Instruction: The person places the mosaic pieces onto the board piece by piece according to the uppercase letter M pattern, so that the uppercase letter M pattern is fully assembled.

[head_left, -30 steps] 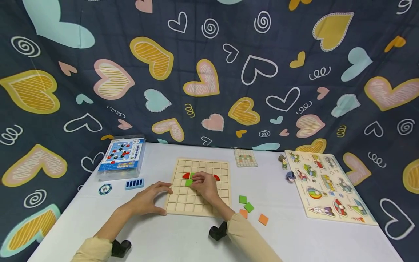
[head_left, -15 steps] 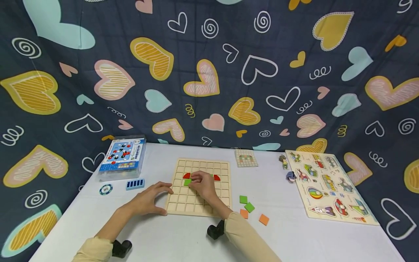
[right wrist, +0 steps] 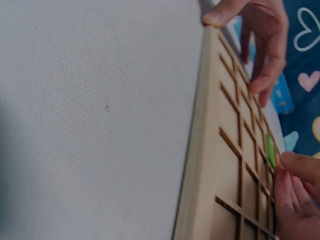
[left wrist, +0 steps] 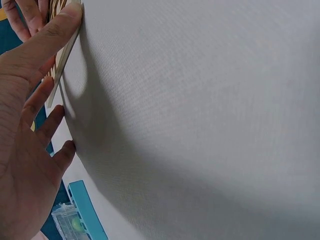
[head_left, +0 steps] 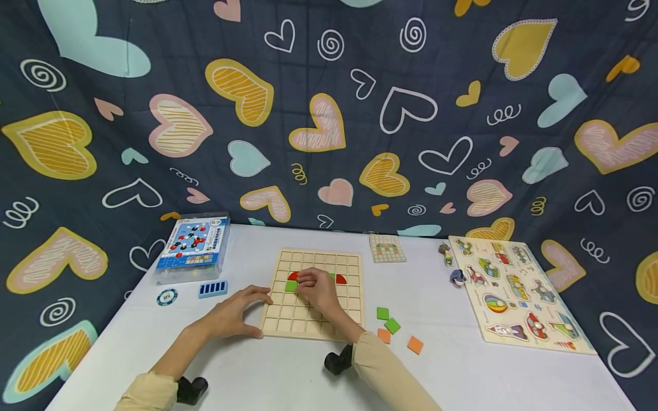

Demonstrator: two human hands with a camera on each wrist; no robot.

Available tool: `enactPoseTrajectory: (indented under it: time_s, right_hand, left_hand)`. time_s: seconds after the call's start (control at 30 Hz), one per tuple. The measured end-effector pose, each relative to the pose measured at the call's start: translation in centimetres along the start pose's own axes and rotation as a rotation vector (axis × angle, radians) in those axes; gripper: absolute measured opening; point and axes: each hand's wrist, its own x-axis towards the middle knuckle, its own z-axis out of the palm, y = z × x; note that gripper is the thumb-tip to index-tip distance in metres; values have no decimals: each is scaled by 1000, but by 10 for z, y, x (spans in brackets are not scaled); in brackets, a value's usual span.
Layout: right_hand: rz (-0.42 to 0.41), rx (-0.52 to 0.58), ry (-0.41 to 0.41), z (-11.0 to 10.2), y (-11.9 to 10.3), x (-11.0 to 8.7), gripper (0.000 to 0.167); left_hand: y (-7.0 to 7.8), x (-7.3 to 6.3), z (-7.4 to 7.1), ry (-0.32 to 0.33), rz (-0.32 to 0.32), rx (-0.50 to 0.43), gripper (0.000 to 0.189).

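Observation:
My left hand (head_left: 231,314) rests at the near-left corner of a wooden grid board (head_left: 280,326). In the left wrist view, the thumb lies on the board's edge and the fingers spread along its side. Over the board's middle is my right hand (head_left: 320,290), thumb and curled fingers pinching the right side of a green square tile (head_left: 291,286). That tile lies low at the grid, just below a red quarter-round piece (head_left: 293,275). A second red piece (head_left: 341,279) sits right of the hand, beside a sliver of green. The hand hides the cells between.
Right of the board lie green tiles (head_left: 382,313) and orange tiles (head_left: 414,345). A pattern card (head_left: 388,257) lies behind. Farther right are small figurines (head_left: 456,278) and a picture puzzle board (head_left: 516,291). A boxed set (head_left: 190,248), a blue block (head_left: 212,289) and a round chip (head_left: 167,297) stand left.
The green tile and my right hand have shifted slightly left across the grid, and the hand now covers the green piece above. My left hand stays at the board's corner.

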Motion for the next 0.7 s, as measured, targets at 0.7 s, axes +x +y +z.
enactPoseTrajectory:
  time_s: [0.7]
  right_hand:
    - [230,-20,113,-123,-1,-54,28]
  left_hand:
    - [1,1,0,1,-19,-12,61]
